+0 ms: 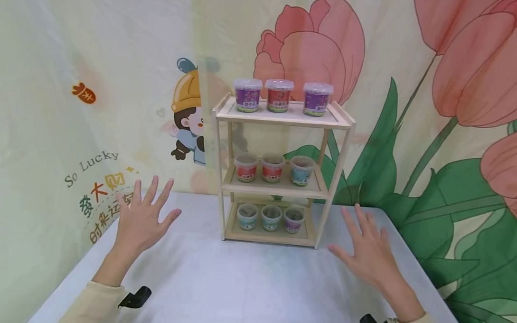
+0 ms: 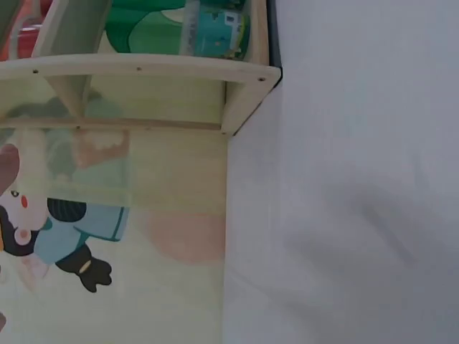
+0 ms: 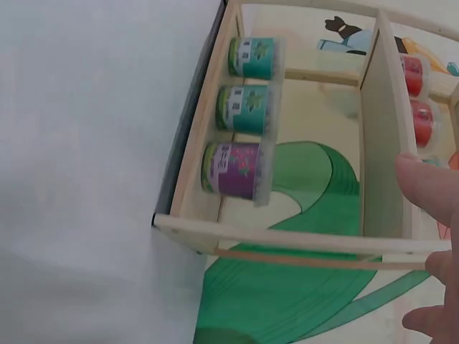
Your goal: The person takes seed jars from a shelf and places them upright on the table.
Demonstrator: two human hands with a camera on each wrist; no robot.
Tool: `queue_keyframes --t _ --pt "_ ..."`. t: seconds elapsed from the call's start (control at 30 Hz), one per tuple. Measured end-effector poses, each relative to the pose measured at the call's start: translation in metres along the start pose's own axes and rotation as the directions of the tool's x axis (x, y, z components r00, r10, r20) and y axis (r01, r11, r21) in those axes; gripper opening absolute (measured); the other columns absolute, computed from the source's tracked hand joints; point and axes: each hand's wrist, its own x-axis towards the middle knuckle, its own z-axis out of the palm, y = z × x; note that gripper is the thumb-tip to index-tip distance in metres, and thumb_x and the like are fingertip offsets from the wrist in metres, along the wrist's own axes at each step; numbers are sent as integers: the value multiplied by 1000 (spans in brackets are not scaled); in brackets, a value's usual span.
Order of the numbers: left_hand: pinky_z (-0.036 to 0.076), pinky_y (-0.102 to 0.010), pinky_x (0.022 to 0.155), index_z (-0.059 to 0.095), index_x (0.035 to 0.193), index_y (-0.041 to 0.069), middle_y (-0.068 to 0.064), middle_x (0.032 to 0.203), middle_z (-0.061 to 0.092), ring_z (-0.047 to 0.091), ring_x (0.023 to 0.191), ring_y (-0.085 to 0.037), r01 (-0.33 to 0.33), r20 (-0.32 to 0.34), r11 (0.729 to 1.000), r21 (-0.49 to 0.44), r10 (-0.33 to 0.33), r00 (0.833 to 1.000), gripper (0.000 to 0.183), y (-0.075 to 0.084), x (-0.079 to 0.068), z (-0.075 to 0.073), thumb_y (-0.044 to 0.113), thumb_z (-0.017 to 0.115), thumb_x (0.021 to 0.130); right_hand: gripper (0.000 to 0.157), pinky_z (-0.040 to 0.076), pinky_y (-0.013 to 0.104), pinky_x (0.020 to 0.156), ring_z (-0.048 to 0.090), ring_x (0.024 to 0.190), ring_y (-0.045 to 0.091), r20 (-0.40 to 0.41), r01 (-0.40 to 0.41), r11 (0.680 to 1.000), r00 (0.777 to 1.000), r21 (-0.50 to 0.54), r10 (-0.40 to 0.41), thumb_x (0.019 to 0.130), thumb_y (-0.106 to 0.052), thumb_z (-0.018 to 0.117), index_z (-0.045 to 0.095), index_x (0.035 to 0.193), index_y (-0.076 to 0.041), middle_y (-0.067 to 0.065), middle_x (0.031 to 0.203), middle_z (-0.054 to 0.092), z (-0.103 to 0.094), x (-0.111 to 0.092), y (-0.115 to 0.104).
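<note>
Left hand (image 1: 140,221) and right hand (image 1: 368,251) spread wide and empty, flanking a pale wooden rack (image 1: 281,119) of cups (image 1: 273,169).
From the rack's centre, they sit at 8 and 4 o'clock, over a pale tabletop (image 1: 246,280). Nine round, tapering plastic cups stand three to a level. The rack looks light and slim-legged: a careless knock could rock it and topple the smooth-sided cups.
</note>
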Motion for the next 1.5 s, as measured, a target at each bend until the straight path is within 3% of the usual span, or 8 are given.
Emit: queue_keyframes --t 0.23,0.47,0.63,0.83,0.97,1.2,1.33,1.5 --pt "7 -87 114 8 173 32 -21 174 22 18 156 -58 14 38 985 -174 -8 999 88 29 10 4 61 55 104 90 39 80 103 36 147 58 -56 54 991 997 123 -48 97 -48 76 32 168 -12 28 170 27 2 6 -20" --pt "20 -81 116 6 172 33 -15 175 24 28 156 -49 39 48 915 -402 -21 999 87 59 24 10 56 56 106 84 46 77 100 41 146 54 -71 73 957 996 281 -55 100 -38 76 33 168 -14 25 169 30 -7 18 -44" --pt "29 -74 118 5 173 30 -12 174 26 32 156 -44 50 54 828 -559 -24 998 85 77 34 17 53 55 108 80 48 69 104 48 144 45 -133 186 911 980 368 -146 98 -28 80 39 164 -10 20 164 41 -15 34 -60" --pt "33 -69 119 9 173 29 -16 169 37 42 151 -44 83 59 665 -742 -59 997 81 94 45 24 43 57 110 77 55 58 103 58 135 37 -129 259 818 966 513 -225 98 -23 80 41 164 -15 15 160 47 -37 60 -86" --pt "40 -62 117 12 173 29 -17 166 43 50 146 -44 64 23 580 -812 -78 997 78 107 51 26 38 58 110 73 54 55 106 59 136 38 -137 288 774 957 564 -256 99 -19 78 42 163 -15 15 161 46 -57 77 -104" --pt "45 -55 116 20 170 39 -18 162 49 54 144 -39 74 10 468 -881 -138 990 70 125 59 29 40 58 110 70 53 50 108 62 133 31 -158 328 760 944 562 -290 101 -20 76 44 163 -16 10 159 50 -98 103 -127" --pt "48 -52 114 23 169 43 -19 160 50 56 141 -39 101 27 428 -898 -175 984 67 131 59 33 40 57 111 67 54 48 107 63 132 30 -192 361 743 932 564 -307 101 -18 74 46 162 -16 11 157 53 -118 118 -138" --pt "51 -53 110 31 167 37 -17 149 61 64 132 -38 76 -13 386 -919 -222 975 62 136 58 38 34 58 111 62 54 45 108 63 132 29 -246 415 721 910 555 -334 101 -16 73 50 159 -15 11 154 56 -140 141 -157"
